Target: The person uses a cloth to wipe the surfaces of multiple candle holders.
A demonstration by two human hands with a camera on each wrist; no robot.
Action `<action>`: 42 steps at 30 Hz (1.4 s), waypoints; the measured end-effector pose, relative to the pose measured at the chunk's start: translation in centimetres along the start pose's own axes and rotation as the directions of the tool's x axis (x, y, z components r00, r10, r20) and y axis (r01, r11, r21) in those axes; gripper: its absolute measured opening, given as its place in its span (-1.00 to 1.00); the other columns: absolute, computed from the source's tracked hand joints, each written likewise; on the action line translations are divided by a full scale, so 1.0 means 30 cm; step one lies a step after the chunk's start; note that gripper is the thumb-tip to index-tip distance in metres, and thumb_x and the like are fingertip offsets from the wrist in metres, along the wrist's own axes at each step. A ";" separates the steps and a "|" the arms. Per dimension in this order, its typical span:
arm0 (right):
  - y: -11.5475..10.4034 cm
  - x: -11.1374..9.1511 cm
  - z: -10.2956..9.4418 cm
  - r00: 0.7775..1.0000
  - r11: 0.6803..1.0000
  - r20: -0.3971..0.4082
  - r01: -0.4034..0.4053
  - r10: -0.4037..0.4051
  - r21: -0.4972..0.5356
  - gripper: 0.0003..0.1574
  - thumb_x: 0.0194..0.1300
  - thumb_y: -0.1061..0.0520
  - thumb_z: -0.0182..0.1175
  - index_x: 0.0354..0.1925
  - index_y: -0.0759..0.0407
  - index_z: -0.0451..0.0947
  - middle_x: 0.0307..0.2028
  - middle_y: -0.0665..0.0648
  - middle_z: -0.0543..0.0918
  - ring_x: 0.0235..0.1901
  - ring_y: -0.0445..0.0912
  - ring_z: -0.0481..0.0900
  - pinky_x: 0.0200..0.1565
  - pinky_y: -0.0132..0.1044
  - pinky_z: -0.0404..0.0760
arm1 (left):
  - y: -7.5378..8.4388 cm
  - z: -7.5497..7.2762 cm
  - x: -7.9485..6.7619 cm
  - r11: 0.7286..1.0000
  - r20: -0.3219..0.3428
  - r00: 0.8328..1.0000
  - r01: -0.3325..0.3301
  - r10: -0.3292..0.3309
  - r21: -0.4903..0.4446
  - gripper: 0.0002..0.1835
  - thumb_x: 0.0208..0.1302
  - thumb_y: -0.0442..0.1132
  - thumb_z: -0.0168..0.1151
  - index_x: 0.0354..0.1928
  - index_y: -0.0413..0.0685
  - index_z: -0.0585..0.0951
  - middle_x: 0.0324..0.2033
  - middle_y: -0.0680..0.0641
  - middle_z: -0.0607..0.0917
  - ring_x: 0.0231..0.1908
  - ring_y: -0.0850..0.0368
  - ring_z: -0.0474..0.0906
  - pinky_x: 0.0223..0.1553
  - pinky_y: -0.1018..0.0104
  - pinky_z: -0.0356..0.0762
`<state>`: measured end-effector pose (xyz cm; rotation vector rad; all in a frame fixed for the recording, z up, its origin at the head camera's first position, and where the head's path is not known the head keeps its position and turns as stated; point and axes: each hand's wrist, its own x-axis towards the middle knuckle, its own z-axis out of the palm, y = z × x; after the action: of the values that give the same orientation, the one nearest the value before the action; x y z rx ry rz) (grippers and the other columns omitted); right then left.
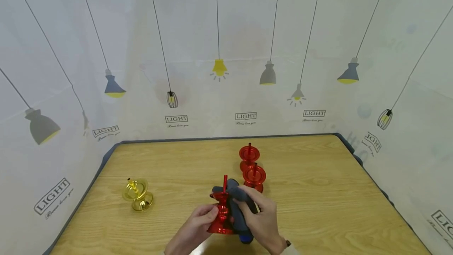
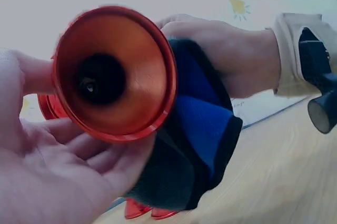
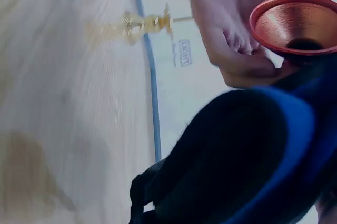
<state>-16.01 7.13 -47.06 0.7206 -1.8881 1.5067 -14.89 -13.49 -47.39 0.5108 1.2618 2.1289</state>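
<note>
My left hand [image 1: 195,223] grips a shiny red candlestick [image 1: 222,213] by its stem, thumb toward me. The candlestick's spike points up in the head view. Its hollow, flared base [image 2: 141,77] faces the camera in the left wrist view. With my right hand [image 1: 261,216] I hold a dark grey cloth [image 1: 238,213] with a blue side against the candlestick's dish and right side. Folds of the cloth [image 3: 231,145] hang below and hide much of my right hand in the right wrist view.
Two more red candlesticks stand just beyond my right hand, one farther back [image 1: 249,154] and one nearer [image 1: 254,174]. A gold candlestick [image 1: 137,193] is on the left of the wooden table [image 1: 177,164]. White sheeting [image 1: 198,101] printed with lamps walls the table.
</note>
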 end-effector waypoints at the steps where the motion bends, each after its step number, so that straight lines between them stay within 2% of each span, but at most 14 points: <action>1: 0.003 0.002 -0.002 0.999 0.999 0.003 0.034 -0.034 -0.021 -0.55 0.13 0.45 0.43 0.00 0.24 0.69 -0.12 0.23 0.78 -0.09 -0.11 0.77 0.05 -0.46 0.63 | -0.001 0.003 0.001 1.000 -0.034 0.999 0.005 -0.004 0.027 -0.61 0.65 -0.15 -0.15 0.26 -0.12 0.57 -0.01 0.10 0.76 0.04 0.25 0.67 0.16 0.30 0.58; 4: 0.013 0.011 -0.005 0.988 0.984 0.009 0.154 -0.154 -0.084 -0.58 0.14 0.44 0.42 -0.01 0.23 0.69 -0.14 0.22 0.78 -0.11 -0.04 0.77 0.09 -0.46 0.61 | -0.005 0.020 0.009 0.984 -0.219 0.976 0.034 0.005 0.176 -0.61 0.58 -0.15 0.02 0.23 -0.27 0.56 -0.10 0.09 0.76 -0.05 0.25 0.67 0.06 0.32 0.60; 9: 0.026 0.019 0.001 0.946 0.937 0.037 0.324 -0.322 -0.131 -0.76 0.36 0.24 0.32 -0.02 0.27 0.68 -0.16 0.23 0.77 -0.15 0.03 0.76 0.12 -0.40 0.61 | -0.011 0.059 0.029 0.893 -0.501 0.861 0.158 0.084 0.421 -0.52 0.34 0.00 0.36 0.07 -0.26 0.64 -0.24 -0.01 0.79 -0.20 0.19 0.68 -0.15 0.32 0.62; 11: 0.028 0.016 0.004 0.942 0.934 0.039 0.335 -0.333 -0.121 -0.75 0.34 0.26 0.34 -0.01 0.28 0.67 -0.16 0.24 0.77 -0.15 0.04 0.76 0.12 -0.38 0.62 | -0.013 0.063 0.032 0.889 -0.536 0.839 0.172 0.093 0.424 -0.54 0.29 0.01 0.40 0.01 -0.23 0.66 -0.27 -0.03 0.80 -0.23 0.17 0.69 -0.17 0.31 0.62; 13: 0.028 0.012 0.002 0.955 0.950 0.031 0.297 -0.295 -0.101 -0.65 0.23 0.35 0.40 0.00 0.29 0.67 -0.15 0.25 0.77 -0.13 0.02 0.76 0.12 -0.39 0.62 | -0.013 0.060 0.028 0.916 -0.541 0.837 0.148 0.085 0.373 -0.58 0.29 -0.04 0.40 -0.02 -0.24 0.65 -0.30 0.00 0.80 -0.24 0.18 0.70 -0.15 0.32 0.63; 18: 0.023 -0.003 -0.019 0.996 0.992 0.005 0.093 -0.093 -0.082 -0.44 0.01 0.48 0.48 0.03 0.23 0.68 -0.11 0.22 0.78 -0.07 -0.10 0.76 0.08 -0.48 0.61 | -0.005 0.042 0.004 0.973 -0.425 0.903 0.038 0.063 0.227 -0.53 0.44 -0.17 0.24 0.18 -0.43 0.53 -0.24 0.06 0.80 -0.15 0.19 0.72 -0.04 0.31 0.65; 21: 0.018 -0.006 -0.035 0.997 0.996 -0.017 -0.079 0.078 -0.036 -0.49 0.11 0.41 0.46 0.05 0.20 0.69 -0.06 0.20 0.77 -0.03 -0.17 0.72 0.03 -0.47 0.63 | 0.006 0.035 -0.003 0.977 -0.402 0.908 -0.032 0.117 0.212 -0.47 0.50 -0.18 0.17 0.30 -0.48 0.42 -0.15 0.04 0.80 -0.05 0.16 0.71 0.03 0.27 0.64; 23: 0.013 -0.007 -0.044 0.981 0.981 -0.024 -0.190 0.190 0.029 -0.54 0.17 0.38 0.43 0.07 0.20 0.69 -0.03 0.20 0.75 -0.01 -0.18 0.70 0.00 -0.43 0.66 | 0.015 0.035 -0.003 0.964 -0.455 0.871 -0.072 0.187 0.257 -0.51 0.48 -0.22 0.19 0.28 -0.45 0.46 -0.13 0.02 0.78 -0.03 0.14 0.69 0.03 0.27 0.63; 26: 0.000 -0.010 -0.049 0.954 0.950 -0.017 -0.298 0.300 0.091 -0.54 0.20 0.36 0.41 0.09 0.20 0.69 -0.03 0.18 0.71 -0.04 -0.21 0.69 -0.09 -0.37 0.71 | 0.028 0.042 0.004 0.933 -0.543 0.791 -0.093 0.282 0.349 -0.61 0.41 -0.27 0.26 0.18 -0.36 0.57 -0.11 -0.04 0.77 -0.05 0.13 0.69 0.01 0.29 0.62; 28: -0.010 -0.011 -0.045 0.956 0.953 -0.007 -0.291 0.292 0.081 -0.52 0.19 0.35 0.43 0.10 0.21 0.68 -0.06 0.17 0.70 -0.08 -0.20 0.70 -0.16 -0.34 0.73 | 0.031 0.051 0.012 0.903 -0.577 0.743 -0.084 0.339 0.422 -0.66 0.35 -0.30 0.32 0.12 -0.29 0.64 -0.11 -0.08 0.77 -0.09 0.14 0.69 -0.02 0.31 0.62; 30: -0.020 -0.013 -0.036 0.969 0.968 0.002 -0.248 0.248 0.031 -0.48 0.17 0.31 0.46 0.12 0.18 0.67 -0.11 0.14 0.73 -0.14 -0.22 0.73 -0.21 -0.36 0.73 | 0.029 0.063 0.021 0.877 -0.582 0.718 -0.081 0.382 0.474 -0.68 0.31 -0.33 0.36 0.08 -0.25 0.68 -0.11 -0.13 0.78 -0.12 0.15 0.70 -0.05 0.34 0.64; 37: -0.016 -0.034 0.005 0.997 0.997 -0.046 0.063 -0.066 -0.048 -0.44 -0.06 0.46 0.53 -0.04 0.24 0.65 -0.24 0.24 0.79 -0.26 -0.09 0.80 -0.16 -0.47 0.69 | 0.012 0.105 0.053 0.816 -0.570 0.658 -0.120 0.492 0.565 -0.68 0.15 -0.43 0.47 -0.03 -0.23 0.70 -0.25 -0.08 0.78 -0.24 0.19 0.71 -0.13 0.37 0.66; 39: -0.005 -0.038 0.009 0.989 0.990 -0.057 0.130 -0.133 -0.044 -0.44 -0.11 0.52 0.51 -0.07 0.26 0.68 -0.24 0.26 0.78 -0.23 -0.08 0.79 -0.13 -0.48 0.68 | 0.011 0.110 0.057 0.807 -0.559 0.656 -0.135 0.507 0.574 -0.70 0.12 -0.44 0.48 -0.07 -0.22 0.70 -0.28 -0.06 0.77 -0.27 0.19 0.71 -0.13 0.36 0.66; 42: 0.004 -0.040 0.006 0.992 0.992 -0.042 0.121 -0.120 0.033 -0.47 -0.07 0.57 0.46 -0.08 0.27 0.70 -0.22 0.29 0.78 -0.18 -0.10 0.79 -0.15 -0.44 0.70 | 0.009 0.104 0.052 0.805 -0.528 0.691 -0.133 0.494 0.579 -0.76 0.16 -0.43 0.47 -0.11 -0.21 0.71 -0.28 -0.08 0.77 -0.27 0.18 0.71 -0.15 0.36 0.66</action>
<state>-15.33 7.04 -48.07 0.8002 -1.7607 1.4708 -14.28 -10.52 -45.65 0.1699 2.3333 2.3634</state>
